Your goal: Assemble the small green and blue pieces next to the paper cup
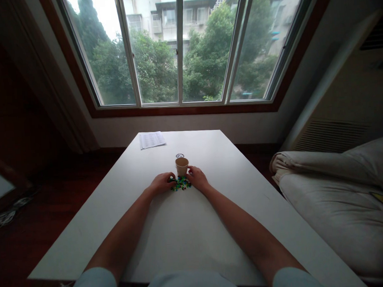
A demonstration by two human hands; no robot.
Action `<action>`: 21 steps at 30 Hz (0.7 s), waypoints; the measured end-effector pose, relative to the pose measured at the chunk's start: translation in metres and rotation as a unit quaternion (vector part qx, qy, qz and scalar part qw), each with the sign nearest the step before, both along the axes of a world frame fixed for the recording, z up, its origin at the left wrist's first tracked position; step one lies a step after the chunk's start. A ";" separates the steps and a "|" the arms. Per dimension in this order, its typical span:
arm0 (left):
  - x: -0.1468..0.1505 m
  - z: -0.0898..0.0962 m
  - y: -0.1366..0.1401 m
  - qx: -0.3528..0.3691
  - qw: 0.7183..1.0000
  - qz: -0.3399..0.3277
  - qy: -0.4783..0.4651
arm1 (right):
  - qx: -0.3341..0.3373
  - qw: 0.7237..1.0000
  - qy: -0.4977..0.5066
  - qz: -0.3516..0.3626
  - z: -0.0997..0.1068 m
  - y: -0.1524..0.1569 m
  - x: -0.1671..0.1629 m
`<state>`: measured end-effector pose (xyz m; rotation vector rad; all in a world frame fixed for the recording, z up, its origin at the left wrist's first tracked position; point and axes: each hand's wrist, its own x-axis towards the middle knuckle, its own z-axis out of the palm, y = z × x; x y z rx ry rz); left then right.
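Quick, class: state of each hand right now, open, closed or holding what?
Left hand: curled at the beads; grip can't be told.
Right hand: bent beside the cup; grip can't be told.

White table (232, 175): far edge faces pale wall (190, 121), wide sliding window (179, 53) above, daylight entering. Left edge: dark red floor (61, 194). Right edge: pale padded seat (338, 204), dimly lit.

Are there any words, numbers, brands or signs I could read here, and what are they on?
No words, numbers, brands or signs can be read.
Papers at the far end of the white table: faint print, too small and blurred to read.
Cup: no writing that I can make out.
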<state>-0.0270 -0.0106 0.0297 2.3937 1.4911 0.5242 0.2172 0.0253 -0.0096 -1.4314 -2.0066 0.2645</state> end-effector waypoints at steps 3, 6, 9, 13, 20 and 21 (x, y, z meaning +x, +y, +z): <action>0.004 -0.004 0.000 0.023 1.000 0.009 -0.005 | 0.000 1.000 -0.003 0.010 0.000 0.000 0.001; 0.008 -0.008 0.000 0.038 0.999 0.017 -0.013 | -0.003 1.000 -0.006 0.013 -0.001 0.000 0.000; 0.011 -0.011 0.001 0.049 0.998 0.026 -0.022 | -0.004 1.000 -0.003 0.012 -0.001 0.000 0.000; 0.013 -0.012 0.000 0.058 0.997 0.029 -0.037 | -0.001 1.000 -0.003 0.019 0.002 -0.001 0.000; 0.019 -0.009 -0.004 0.084 0.993 0.038 -0.068 | -0.010 1.000 -0.012 0.012 0.007 -0.004 0.000; 0.020 -0.008 -0.004 0.088 0.993 0.039 -0.073 | -0.014 1.000 -0.012 0.011 0.008 -0.005 0.000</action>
